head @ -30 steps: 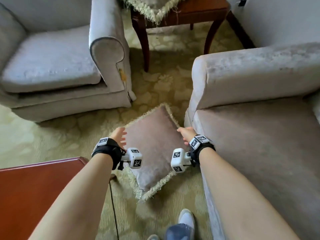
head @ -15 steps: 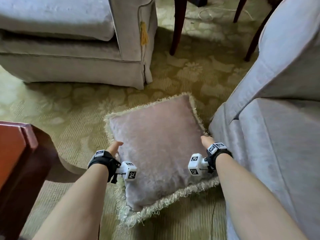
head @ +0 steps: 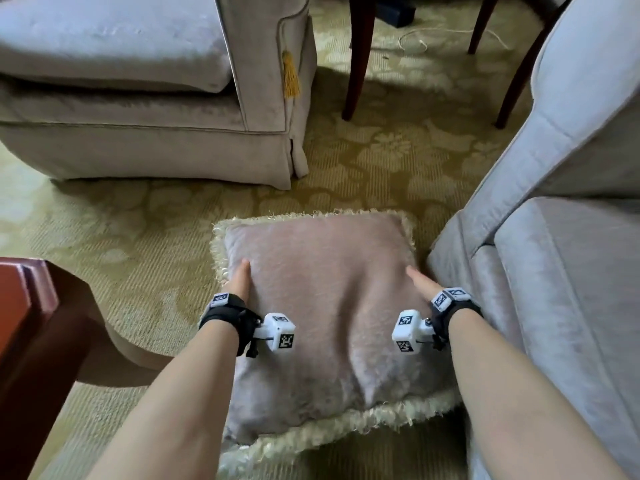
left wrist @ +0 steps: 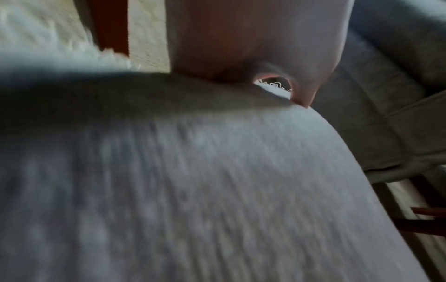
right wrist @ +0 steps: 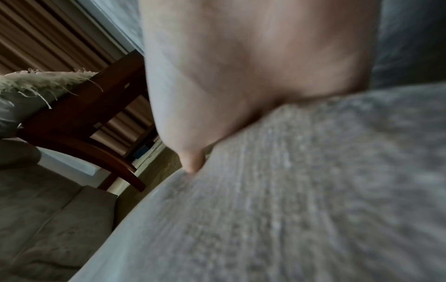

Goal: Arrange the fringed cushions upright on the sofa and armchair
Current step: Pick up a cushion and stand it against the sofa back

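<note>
Head view, hands: the left hand (head: 240, 279) clasps the left edge of the square dusty-pink velvet cushion with cream fringe (head: 322, 306), thumb on top and fingers hidden beneath; the right hand (head: 420, 284) clasps the right edge the same way.
Head view, cushion: lower centre of the frame, over the yellow-green floral carpet (head: 131, 244); I cannot tell whether it rests on it or is just off it.
Head view, room: a beige upholstered armchair with a gold tassel (head: 138, 98) fills the upper left, a pale grey upholstered sofa (head: 554, 237) the right side, a reddish wooden table corner (head: 24, 299) the left edge, and dark wooden table legs (head: 360, 57) with a white cable (head: 450, 31) stand at the top.
Left wrist view: the left hand (left wrist: 253, 38) at top centre has its thumb tip pressed into the cushion (left wrist: 193, 181), which fills the blurred lower frame; fringe shows through a small gap under the thumb.
Right wrist view: the right hand (right wrist: 241, 66) lies against the cushion (right wrist: 289, 200), thumb tip dented into the cloth; its fingers are out of sight.
Right wrist view, room: a second fringed cushion (right wrist: 36, 84), cut off at the left edge, lies on a dark wooden table (right wrist: 96, 114).
</note>
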A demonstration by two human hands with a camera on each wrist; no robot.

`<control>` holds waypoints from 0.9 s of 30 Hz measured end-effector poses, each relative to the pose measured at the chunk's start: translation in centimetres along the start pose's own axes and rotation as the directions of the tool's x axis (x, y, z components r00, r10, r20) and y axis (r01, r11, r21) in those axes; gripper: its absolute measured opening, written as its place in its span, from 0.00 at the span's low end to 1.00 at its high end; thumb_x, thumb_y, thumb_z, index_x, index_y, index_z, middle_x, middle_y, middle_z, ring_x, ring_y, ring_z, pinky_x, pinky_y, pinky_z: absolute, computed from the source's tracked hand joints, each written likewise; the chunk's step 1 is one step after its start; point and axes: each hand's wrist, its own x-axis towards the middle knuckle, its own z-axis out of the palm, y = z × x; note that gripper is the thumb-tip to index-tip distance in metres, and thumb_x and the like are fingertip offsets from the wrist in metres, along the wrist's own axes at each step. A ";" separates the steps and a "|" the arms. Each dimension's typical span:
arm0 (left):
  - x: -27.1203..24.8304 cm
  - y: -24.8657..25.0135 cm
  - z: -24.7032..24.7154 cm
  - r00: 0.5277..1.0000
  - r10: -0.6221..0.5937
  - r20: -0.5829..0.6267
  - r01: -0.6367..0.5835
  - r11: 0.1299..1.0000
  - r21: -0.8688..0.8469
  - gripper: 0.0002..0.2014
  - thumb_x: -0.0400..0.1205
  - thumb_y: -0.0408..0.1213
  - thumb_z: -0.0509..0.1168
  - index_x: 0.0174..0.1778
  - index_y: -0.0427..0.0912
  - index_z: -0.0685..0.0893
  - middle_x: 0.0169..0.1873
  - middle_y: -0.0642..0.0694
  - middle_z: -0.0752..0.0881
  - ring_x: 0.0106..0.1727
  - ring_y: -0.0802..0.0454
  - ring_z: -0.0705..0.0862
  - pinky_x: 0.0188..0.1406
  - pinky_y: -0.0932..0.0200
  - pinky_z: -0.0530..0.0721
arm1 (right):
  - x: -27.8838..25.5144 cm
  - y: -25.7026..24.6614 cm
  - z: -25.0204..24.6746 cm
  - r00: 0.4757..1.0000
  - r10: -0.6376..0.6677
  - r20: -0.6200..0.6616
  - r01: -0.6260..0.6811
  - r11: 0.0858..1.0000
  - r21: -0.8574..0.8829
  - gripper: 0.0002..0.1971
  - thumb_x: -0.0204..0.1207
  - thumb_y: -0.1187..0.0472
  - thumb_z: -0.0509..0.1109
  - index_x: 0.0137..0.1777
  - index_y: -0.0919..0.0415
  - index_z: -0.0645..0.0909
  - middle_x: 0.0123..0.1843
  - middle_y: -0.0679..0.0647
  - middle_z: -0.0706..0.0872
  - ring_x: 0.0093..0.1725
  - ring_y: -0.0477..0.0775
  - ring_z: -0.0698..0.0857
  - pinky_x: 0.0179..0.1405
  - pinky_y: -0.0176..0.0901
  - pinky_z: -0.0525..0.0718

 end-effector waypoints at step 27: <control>-62.0 43.8 7.4 0.844 0.511 -0.161 -0.511 0.858 0.044 0.41 0.73 0.70 0.49 0.72 0.43 0.75 0.70 0.37 0.77 0.70 0.39 0.76 0.72 0.47 0.70 | -51.3 -28.2 -32.4 0.843 0.053 -0.535 0.262 0.829 0.494 0.24 0.82 0.49 0.62 0.66 0.68 0.81 0.66 0.63 0.84 0.63 0.65 0.82 0.57 0.49 0.77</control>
